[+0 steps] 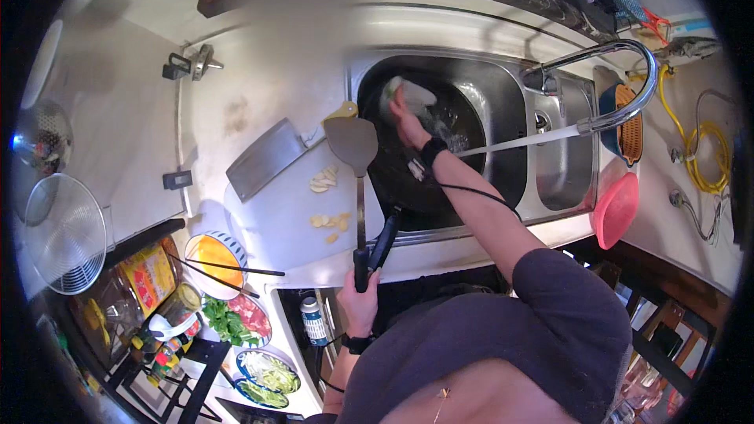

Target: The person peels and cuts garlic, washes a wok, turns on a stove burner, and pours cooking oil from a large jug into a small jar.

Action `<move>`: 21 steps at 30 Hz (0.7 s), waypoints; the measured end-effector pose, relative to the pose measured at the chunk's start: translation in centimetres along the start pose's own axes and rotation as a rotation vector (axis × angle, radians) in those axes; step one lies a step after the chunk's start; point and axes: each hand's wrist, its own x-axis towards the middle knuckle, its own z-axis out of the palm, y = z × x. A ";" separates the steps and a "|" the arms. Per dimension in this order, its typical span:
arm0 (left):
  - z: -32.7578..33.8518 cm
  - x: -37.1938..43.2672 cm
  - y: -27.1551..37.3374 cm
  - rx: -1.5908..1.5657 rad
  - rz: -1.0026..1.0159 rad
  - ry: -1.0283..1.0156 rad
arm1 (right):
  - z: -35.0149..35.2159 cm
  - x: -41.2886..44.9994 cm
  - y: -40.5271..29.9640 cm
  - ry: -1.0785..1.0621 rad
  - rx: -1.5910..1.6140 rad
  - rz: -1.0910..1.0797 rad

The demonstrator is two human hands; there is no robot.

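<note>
My left hand (359,303) grips the black handle of a spatula (352,144), whose broad grey head points up over the cutting board. A second black handle, that of the dark pan (392,188) in the sink, passes through the same grip. My right hand (406,121) presses a wet whitish cloth (419,94) against the inside of the pan. From the curved chrome faucet (639,91), water runs into the pan. Left of the sink, a cleaver (265,159) lies on the white cutting board (277,232), near sliced pale pieces (324,179) and yellowish slices (331,222).
A bowl of beaten egg (215,259) with chopsticks (235,269) across it stands at the left. Plates of greens and meat (253,315) and of shredded vegetables (271,372) are below. A pink basin (615,212) and an orange colander (625,123) stand right of the sink.
</note>
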 end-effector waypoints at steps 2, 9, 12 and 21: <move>0.0 0.1 -0.1 0.022 0.039 0.001 | 0.6 -2.5 0.1 -0.193 0.093 0.138; -0.1 0.2 0.8 0.020 0.064 0.022 | -2.9 -14.4 -5.5 -0.637 -0.031 0.629; 0.1 0.1 0.5 -0.039 0.075 0.020 | -7.9 -16.0 -7.3 -0.688 -0.465 0.689; 0.6 -0.2 0.8 -0.084 0.134 0.075 | -20.2 -9.4 -6.5 -0.502 -1.906 -0.321</move>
